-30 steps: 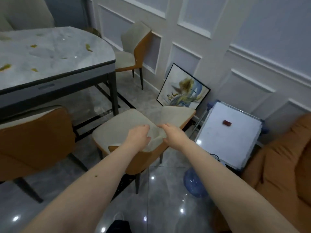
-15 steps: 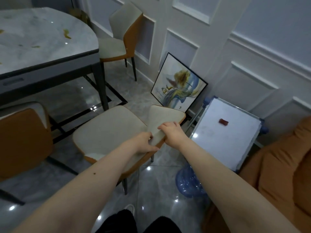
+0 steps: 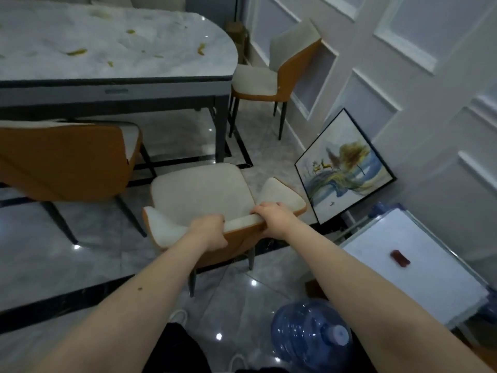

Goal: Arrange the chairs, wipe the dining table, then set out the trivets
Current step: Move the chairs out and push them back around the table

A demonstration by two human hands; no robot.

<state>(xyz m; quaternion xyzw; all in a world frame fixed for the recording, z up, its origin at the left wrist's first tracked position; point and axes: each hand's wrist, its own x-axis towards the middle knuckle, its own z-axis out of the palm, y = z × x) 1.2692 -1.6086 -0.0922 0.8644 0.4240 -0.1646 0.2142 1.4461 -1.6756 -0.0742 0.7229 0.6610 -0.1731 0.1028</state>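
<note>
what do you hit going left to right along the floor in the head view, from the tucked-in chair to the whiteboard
Tucked-in chair → chair gripped on its backrest by the left hand and right hand → framed painting leaning on the wall → whiteboard with a red eraser on it.

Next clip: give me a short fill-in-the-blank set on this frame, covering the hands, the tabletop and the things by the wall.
1. Both the left hand and the right hand grip the top edge of the cream-and-orange chair's ____.
2. The grey marble dining table carries yellowish ____.
3. The black-framed painting leans against the ____.
4. The blue plastic water jug lies on the ____.

Missing words: backrest; stains; wall; floor
</note>
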